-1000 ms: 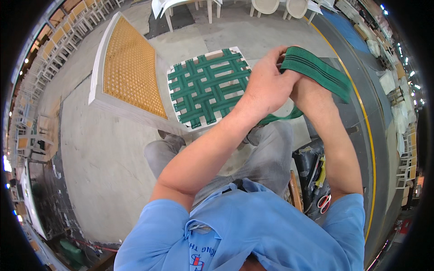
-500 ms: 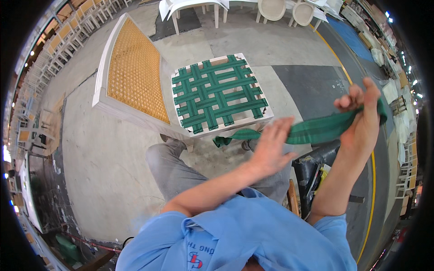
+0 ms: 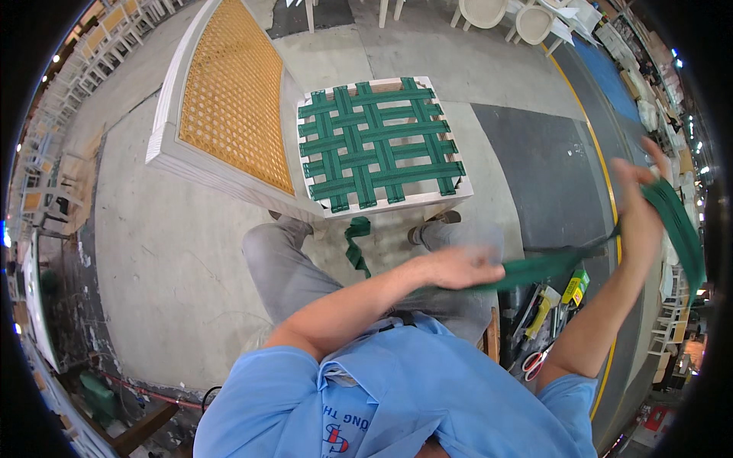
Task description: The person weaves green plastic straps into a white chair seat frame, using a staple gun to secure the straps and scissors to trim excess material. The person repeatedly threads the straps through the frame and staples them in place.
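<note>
A green webbing strap (image 3: pixel 546 269) stretches between my two hands above my lap. My left hand (image 3: pixel 462 267), slightly blurred, closes on it. At the right, my right hand (image 3: pixel 640 200) is raised with the strap caught around it; its fingers are smeared, and a wide loop hangs beyond the wrist. A crumpled strap tail (image 3: pixel 357 244) drops between my knees toward the floor. Ahead stands a pale wooden chair with a woven cane back (image 3: pixel 237 95). Green bands cross over and under each other on its seat (image 3: pixel 379 145), with open gaps on the right side.
Beside my right thigh, a dark tool tray holds red-handled scissors (image 3: pixel 534 365), a yellow-handled tool (image 3: pixel 540 314) and a yellow-green box (image 3: pixel 576 287). Pale chairs (image 3: pixel 532 24) stand at the back. A yellow line (image 3: pixel 611 187) runs along the floor at the right.
My right hand has moved outward and slightly down, and a loop of strap now hangs past it. My left hand has lowered. The strap tail has swung down between my knees.
</note>
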Demonstrator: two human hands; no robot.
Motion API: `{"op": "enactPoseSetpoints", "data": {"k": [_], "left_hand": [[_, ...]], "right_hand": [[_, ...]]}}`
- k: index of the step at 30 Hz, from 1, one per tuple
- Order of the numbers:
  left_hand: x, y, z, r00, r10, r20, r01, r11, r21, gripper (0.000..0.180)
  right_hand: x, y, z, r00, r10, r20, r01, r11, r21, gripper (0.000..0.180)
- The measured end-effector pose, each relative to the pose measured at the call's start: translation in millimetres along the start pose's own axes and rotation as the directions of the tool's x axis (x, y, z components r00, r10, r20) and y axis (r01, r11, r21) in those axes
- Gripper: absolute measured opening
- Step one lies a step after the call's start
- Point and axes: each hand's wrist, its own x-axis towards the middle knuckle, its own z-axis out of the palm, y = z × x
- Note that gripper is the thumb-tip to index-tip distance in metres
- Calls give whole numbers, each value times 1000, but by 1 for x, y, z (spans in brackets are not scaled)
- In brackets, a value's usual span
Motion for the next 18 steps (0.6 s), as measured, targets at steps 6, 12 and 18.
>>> {"op": "enactPoseSetpoints", "data": {"k": [6,12,18], "left_hand": [[3,50,-37,683,414,-602,-299,910,286,68],[-23,63,-90,581,130,-803,-478,853,-208,23],[-78,77,-125,734,244,-633,-677,332,-657,22]], "right_hand": [[-42,-1,113,876,-189,443,345,888,-303,51],[-101,-44,134,833,-401,382,334,914,231,48],[-172,-27,117,731,-235,640,-120,880,460,60]]}}
